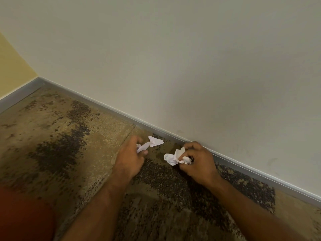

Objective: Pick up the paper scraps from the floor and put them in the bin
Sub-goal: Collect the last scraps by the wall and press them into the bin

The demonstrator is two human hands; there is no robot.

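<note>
1. Slippage is the first risk at the left hand (129,158): its fingers (139,140) are curled round a twisted paper scrap (152,142), yet most of that scrap sticks out past the knuckles toward the skirting, so a loose pinch could let it drop back to the floor (52,136).
2. Further right, the right hand (198,160) grips a crumpled wad of scraps (171,158) with its fingers clenched over it; part of the wad bulges free on the thumb side (it looks like more than one piece pressed together), and a small piece could work loose while it is carried.
3. Both hands are full, so, as I judge it, any scrap not yet gathered would call for a regrip, which is when a drop is likeliest. No loose scrap shows on the floor in this view, and the bin is not in sight, so how far the carry is I cannot tell.
4. Floor: a mottled carpet in tan with dark speckled patches, with a seam running diagonally just left of the left hand; small white bits would show on the dark patches but less so on the pale ones.
5. Room: a yellow wall (10,66) at far left meets a pale grey wall (191,58) in a corner, and a grey skirting (107,106) runs along the base of both. The hands are low, near the skirting.
</note>
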